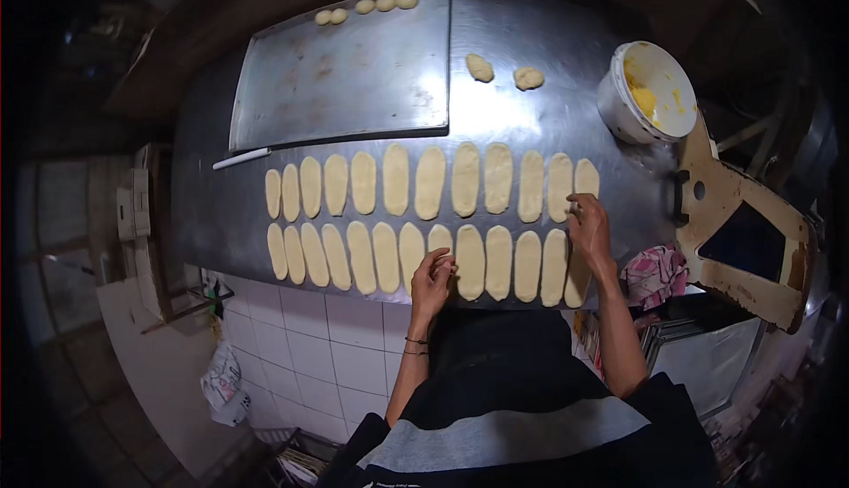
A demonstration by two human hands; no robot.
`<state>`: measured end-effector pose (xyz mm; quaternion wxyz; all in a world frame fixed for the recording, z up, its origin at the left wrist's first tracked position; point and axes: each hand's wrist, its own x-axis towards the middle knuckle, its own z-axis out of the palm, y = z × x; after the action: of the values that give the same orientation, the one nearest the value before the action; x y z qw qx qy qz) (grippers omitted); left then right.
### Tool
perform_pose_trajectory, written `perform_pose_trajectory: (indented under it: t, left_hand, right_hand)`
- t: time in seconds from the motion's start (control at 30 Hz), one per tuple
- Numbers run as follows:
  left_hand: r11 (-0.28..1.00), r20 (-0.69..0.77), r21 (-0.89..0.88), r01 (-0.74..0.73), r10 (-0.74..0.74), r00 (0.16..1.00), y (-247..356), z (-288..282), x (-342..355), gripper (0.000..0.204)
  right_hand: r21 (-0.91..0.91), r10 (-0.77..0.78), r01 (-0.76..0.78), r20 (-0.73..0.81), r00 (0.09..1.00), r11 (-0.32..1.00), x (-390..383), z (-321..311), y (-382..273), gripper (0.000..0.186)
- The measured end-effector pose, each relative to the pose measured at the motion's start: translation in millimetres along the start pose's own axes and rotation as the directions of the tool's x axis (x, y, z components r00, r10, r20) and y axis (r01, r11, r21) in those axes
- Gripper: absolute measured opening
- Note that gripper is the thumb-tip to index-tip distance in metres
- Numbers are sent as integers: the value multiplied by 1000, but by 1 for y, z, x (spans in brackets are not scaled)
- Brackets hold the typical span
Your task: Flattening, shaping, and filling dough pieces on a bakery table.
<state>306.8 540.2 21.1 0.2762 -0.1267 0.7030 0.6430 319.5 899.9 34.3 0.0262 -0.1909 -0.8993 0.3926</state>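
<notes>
Two rows of flat, long oval dough pieces lie on the metal table: an upper row (395, 179) and a lower row (471, 263). My left hand (431, 283) is over a dough piece (439, 239) in the lower row, its fingers loosely bent and apart, with nothing seen in them. At the right end, my right hand (591, 233) is over the lower end of the last upper dough piece (586, 177) and the top of the piece below it (577, 280). Its finger and thumb are apart; whether they touch the dough I cannot tell.
A large metal tray (345, 81) holds several small dough balls (386, 3) along its far edge. A white rod (241, 159) lies before it. Two dough lumps (479, 68) sit to its right, near a white bucket (619, 103) with yellow filling. A pink cloth (654, 276) lies at right.
</notes>
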Motion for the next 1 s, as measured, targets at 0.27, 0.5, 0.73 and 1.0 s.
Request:
perform_pose_trajectory:
  t: [0.27,0.5,0.73,1.0]
  left_hand:
    - [997,-44,-79,-1,-3,999,-16,-161,-35,35]
    - [998,-150,-44,-33,27,988,-25,-322,-45,32]
    - [979,-176,114,-167,185,967,34,-398,41,30]
    - [657,-197,727,-199,477,856,109,-457,223,52]
  right_hand:
    - [134,9,-12,25,1000,991,-42,102,-149,14]
    - [17,-55,53,312,948,998,-112,225,-278,19]
    - [18,-48,45,330,943,999,-114,240,-303,16]
    - [160,-112,60,343,933,985,9,268,-324,22]
